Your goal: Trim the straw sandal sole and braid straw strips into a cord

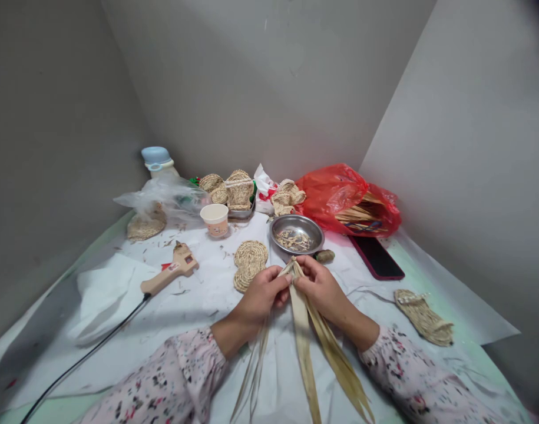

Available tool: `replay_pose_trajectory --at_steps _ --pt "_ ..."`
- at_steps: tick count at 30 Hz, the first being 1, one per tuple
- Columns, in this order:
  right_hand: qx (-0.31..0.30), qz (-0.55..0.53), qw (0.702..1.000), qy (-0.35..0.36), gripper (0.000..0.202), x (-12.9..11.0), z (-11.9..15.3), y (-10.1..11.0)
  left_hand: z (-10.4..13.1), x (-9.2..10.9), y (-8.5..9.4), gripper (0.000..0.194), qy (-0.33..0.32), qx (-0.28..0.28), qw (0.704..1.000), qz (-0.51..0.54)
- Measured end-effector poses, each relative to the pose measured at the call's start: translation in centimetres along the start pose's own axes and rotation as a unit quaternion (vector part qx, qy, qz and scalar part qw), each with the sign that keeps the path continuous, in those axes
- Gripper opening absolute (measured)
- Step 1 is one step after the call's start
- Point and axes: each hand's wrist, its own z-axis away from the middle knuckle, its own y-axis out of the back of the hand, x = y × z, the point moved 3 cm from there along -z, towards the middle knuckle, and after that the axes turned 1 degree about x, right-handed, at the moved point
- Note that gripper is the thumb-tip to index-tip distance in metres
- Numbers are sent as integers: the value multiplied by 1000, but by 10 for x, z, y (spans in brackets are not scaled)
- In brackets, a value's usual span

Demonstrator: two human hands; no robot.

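Long dried straw-like leaf strips (302, 341) hang toward me from a bunched top end, which both hands pinch. My left hand (265, 290) is closed on the bunch from the left, with thin split strands (257, 368) trailing below it. From the right, my right hand (320, 288) closes its thumb and fingers on the same bunch, by two wider strips. Just beyond the left hand lies a coiled woven straw piece (250, 265) shaped like a figure eight. A metal bowl (275, 242) with straw scraps stands beyond the fingertips.
At left lies a hot glue gun (172, 270) with a black cord. A paper cup (215, 221), a blue-lidded bottle (156, 160) and woven pieces (239, 191) stand behind. At right are a red plastic bag (328, 188) of straw, a phone (377, 259) and a small woven piece (423, 318).
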Motion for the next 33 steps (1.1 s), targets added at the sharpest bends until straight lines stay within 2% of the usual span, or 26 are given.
replay_pose_trajectory --at_steps 8,15,20,24,33 --pt "7 1 1000 6 23 1 -1 0 -1 2 6 26 3 17 999 29" --pt "8 -29 1000 -8 21 -2 -1 0 -1 2 8 19 0 2 1000 21" --pt "-13 -52 999 -12 18 -6 0 2 2 6 4 18 -2 -25 999 -33" --pt "8 -31 999 -36 18 -5 -1 1 3 8 1 17 8 -44 998 -52" --pt "52 -43 998 -20 20 -2 -2 5 3 5 1 19 30 -83 996 -34"
